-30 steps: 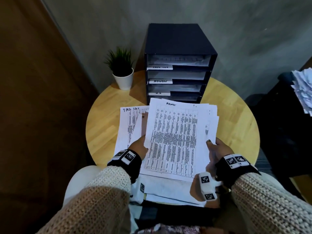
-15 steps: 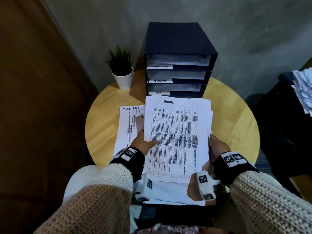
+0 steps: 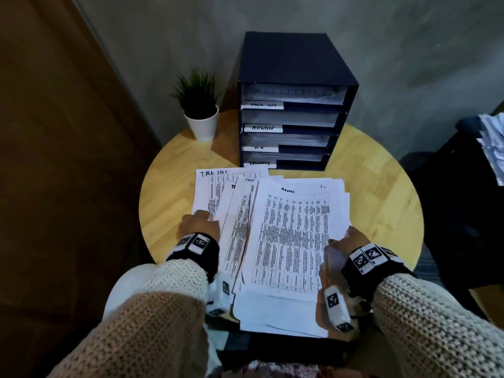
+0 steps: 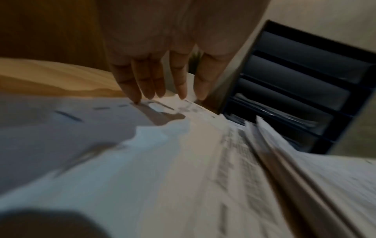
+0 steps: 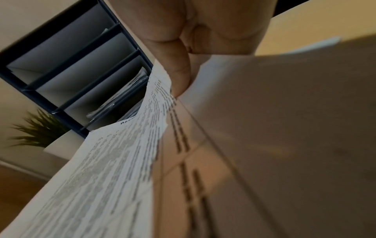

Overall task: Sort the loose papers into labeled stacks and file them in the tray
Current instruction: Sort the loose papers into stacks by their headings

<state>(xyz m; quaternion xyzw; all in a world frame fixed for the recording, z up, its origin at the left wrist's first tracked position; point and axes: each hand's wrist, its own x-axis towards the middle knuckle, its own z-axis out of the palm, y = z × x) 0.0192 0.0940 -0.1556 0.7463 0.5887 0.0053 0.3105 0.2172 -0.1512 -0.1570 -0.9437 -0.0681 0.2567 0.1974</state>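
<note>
Half a second earlier both your hands held the ADMIN-headed bundle [image 3: 294, 236] up before the tray unit [image 3: 294, 105]; by this moment you had lowered it toward you, and your left hand [image 3: 200, 227] had let go and dropped, fingers straight and relaxed, onto the TASK LIST sheets [image 3: 215, 192] fanned out on the round table [image 3: 174, 186]. Your right hand [image 3: 347, 241] alone kept the bundle, thumb pinching its right edge, as the right wrist view showed plainly. That suggested the admin papers were not going into their slot yet; you seemed to be gathering or squaring the task-list pile first. The sheets were thin, limp printed tables with handwritten headings, their edges ragged and unaligned, so they would slide apart easily. The tray unit was a dark, rigid box with four slots and white labels, standing upright at the table's far edge, beside a small potted plant [image 3: 201, 110] in a smooth white pot.
</note>
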